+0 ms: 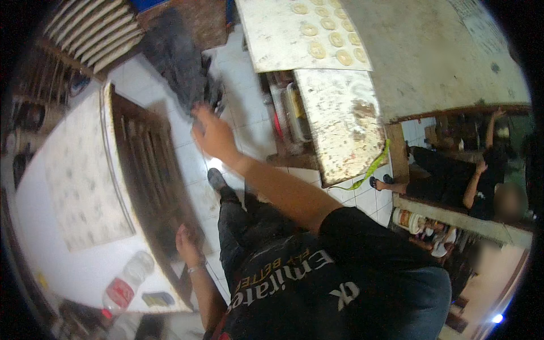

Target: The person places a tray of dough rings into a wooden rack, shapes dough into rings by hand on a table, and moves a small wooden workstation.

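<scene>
My right hand (214,135) is stretched out ahead, its fingers closed at the near end of a dark grey cloth (175,59). The cloth hangs over the white tiled floor and is smeared by motion. Lower down, my left hand (188,246) is by the slatted side of a white-topped table (161,249), wearing a band at the wrist. Its fingers are loosely bent and somewhat apart, with nothing seen in them.
On the table lie a clear bottle with a red label (122,289) and a worn board (85,175). To the right, pale dough rings (336,39) cover a white sheet beside a stained board (343,124) and a green strand (371,167). A framed opening or mirror shows a person (481,175) in dark clothes.
</scene>
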